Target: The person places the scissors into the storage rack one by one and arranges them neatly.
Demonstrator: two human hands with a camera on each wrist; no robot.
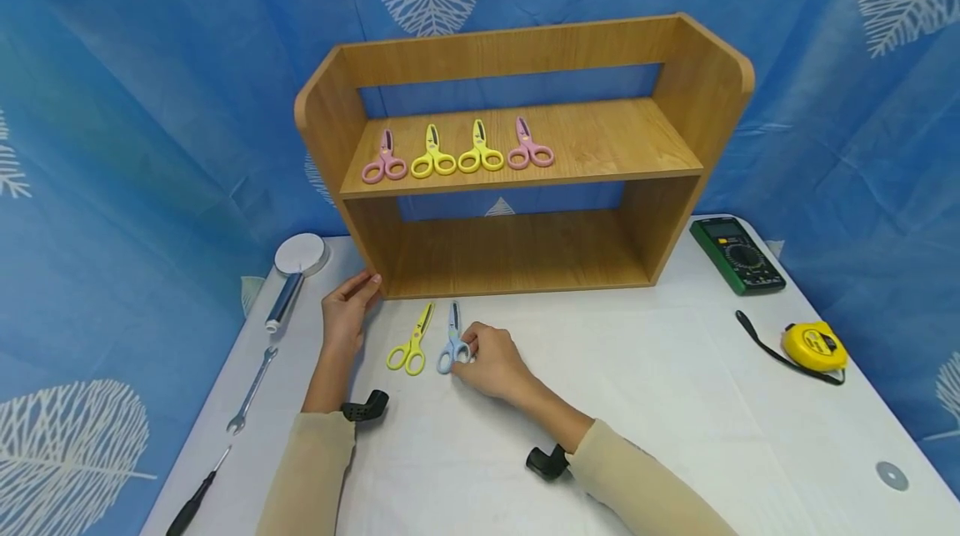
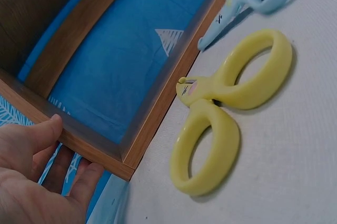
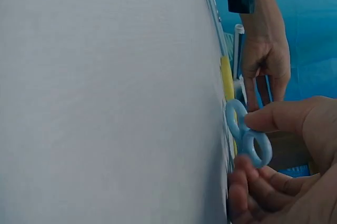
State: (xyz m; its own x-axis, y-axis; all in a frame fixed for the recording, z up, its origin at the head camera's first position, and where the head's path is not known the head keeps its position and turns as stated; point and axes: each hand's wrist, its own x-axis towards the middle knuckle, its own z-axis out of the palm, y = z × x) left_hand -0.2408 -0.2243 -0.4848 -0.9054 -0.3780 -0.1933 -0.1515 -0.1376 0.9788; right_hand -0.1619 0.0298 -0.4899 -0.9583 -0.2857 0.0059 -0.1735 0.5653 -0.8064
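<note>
My right hand (image 1: 492, 361) pinches the handle of light blue scissors (image 1: 453, 344), whose blades point toward the shelf. In the right wrist view, the thumb presses the blue handle loops (image 3: 259, 147) with curled fingers on the other side. My left hand (image 1: 350, 313) holds the lower left front corner of a wooden shelf (image 1: 517, 290); its thumb (image 2: 50, 132) lies against the side board's edge in the left wrist view. Between both hands, yellow scissors (image 1: 411, 346) lie on the white table, loops toward me.
On the upper board stand pink scissors (image 1: 385, 162), two yellow pairs and another pink pair (image 1: 529, 151) in a row. At left lie a round white object (image 1: 302, 253), a tube, a wrench (image 1: 252, 390) and a screwdriver (image 1: 193, 503). At right are a multimeter (image 1: 738, 257), tape measure (image 1: 814, 346) and washer (image 1: 892, 476).
</note>
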